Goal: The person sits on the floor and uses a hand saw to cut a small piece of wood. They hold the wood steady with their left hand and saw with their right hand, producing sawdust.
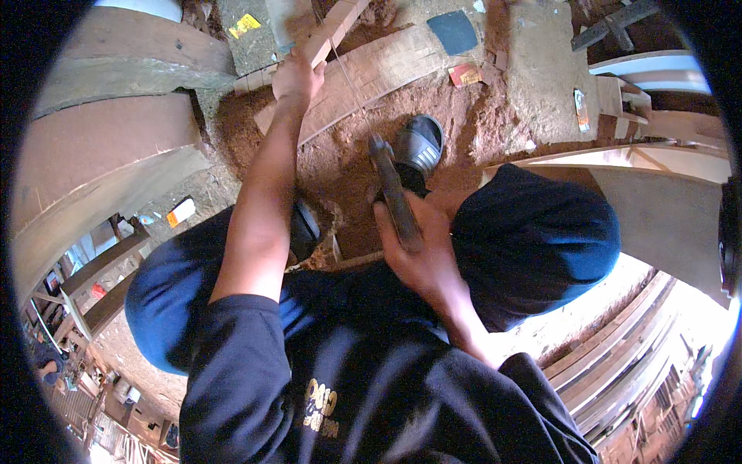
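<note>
My left hand (298,77) is closed around a light wooden batten (337,32) at the top of the view, pressing it over a wide pale board (363,77) on the ground. In front of my body, my right hand (423,243) grips a dark, bar-shaped tool (397,197). A thin line like a saw blade seen edge-on runs from near the tool's far end up across the batten; the blade's flat side does not show. My shoe (421,145) stands on sawdust just beyond the right hand.
Curved-looking planks (116,127) stand along the left, and a large panel (641,220) is at right. Long boards (618,348) lie stacked at lower right. On the floor are a dark sheet scrap (453,32), a red-yellow packet (465,75) and a yellow wrapper (245,26).
</note>
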Demonstrator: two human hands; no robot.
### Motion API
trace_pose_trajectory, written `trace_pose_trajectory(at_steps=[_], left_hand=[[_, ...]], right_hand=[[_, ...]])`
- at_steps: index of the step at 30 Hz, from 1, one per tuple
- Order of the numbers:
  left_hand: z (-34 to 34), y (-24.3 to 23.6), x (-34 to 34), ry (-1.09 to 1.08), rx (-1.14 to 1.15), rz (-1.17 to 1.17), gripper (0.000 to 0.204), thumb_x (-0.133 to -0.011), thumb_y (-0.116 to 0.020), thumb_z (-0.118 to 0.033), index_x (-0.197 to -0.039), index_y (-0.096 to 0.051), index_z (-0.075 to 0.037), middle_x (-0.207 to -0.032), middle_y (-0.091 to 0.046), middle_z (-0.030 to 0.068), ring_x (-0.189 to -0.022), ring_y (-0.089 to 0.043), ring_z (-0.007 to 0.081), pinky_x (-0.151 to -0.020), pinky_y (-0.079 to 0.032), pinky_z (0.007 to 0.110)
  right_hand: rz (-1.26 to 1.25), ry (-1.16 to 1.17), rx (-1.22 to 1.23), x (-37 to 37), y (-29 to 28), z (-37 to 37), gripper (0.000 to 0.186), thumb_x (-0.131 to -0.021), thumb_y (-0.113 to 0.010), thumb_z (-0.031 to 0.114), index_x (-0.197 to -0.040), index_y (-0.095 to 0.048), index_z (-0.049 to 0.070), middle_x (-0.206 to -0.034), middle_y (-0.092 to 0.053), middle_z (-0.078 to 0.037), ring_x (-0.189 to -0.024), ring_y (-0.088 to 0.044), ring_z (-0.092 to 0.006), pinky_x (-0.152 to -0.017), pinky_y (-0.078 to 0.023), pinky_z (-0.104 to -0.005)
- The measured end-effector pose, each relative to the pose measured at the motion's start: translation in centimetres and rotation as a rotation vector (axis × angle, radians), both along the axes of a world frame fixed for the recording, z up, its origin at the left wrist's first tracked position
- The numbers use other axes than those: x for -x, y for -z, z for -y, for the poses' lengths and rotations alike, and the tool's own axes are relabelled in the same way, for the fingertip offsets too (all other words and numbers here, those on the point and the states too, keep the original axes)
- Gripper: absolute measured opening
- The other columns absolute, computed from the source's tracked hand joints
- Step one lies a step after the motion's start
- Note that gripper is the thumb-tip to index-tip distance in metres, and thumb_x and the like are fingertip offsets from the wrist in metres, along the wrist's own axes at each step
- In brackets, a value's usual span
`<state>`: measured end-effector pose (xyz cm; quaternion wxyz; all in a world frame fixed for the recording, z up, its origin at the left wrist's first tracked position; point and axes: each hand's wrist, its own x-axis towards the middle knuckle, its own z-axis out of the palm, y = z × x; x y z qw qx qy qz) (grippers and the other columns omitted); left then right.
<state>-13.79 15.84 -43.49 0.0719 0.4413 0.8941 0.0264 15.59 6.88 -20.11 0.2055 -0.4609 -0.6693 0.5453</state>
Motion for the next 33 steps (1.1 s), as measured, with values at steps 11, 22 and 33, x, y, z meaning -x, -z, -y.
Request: trace_pose_trajectory(at_steps=[11,22,33], left_hand=[[-0.5,-0.1,0.0,0.007,-0.008,-0.054,0.071,-0.086,-0.063,-0.057,-0.123,-0.052,0.003,-0.109,-0.068,0.0217,-0.097,-0.070,0.0364,-0.081,-0.058,0.046],[0.2,-1.6,-0.1,-0.030,0.037,0.042,0.074,-0.086,-0.063,-0.057,-0.128,-0.047,0.001,-0.113,-0.066,0.0233,-0.100,-0.068,0.0393,-0.086,-0.057,0.046],[0.0,0.7,2.0,-0.034,0.075,0.095,0.088,-0.084,-0.061,-0.062,-0.144,-0.038,-0.003,-0.118,-0.066,0.0233,-0.109,-0.066,0.0383,-0.092,-0.052,0.050]], right_hand=[[0.001,0.009,0.020,0.0,0.2,-0.5,0.017,-0.095,-0.063,0.016,-0.089,-0.060,0.001,-0.065,-0.052,-0.005,-0.062,-0.046,-0.0117,-0.057,-0.041,-0.0340],[0.008,-0.034,0.163,-0.8,3.2,-0.3,0.020,-0.096,-0.063,0.019,-0.088,-0.062,0.001,-0.065,-0.053,-0.005,-0.063,-0.048,-0.0124,-0.058,-0.042,-0.0350],[-0.017,0.008,-0.050,-2.3,4.4,1.5,0.017,-0.096,-0.063,0.018,-0.089,-0.062,0.002,-0.063,-0.050,0.001,-0.061,-0.045,-0.0085,-0.055,-0.039,-0.0309]])
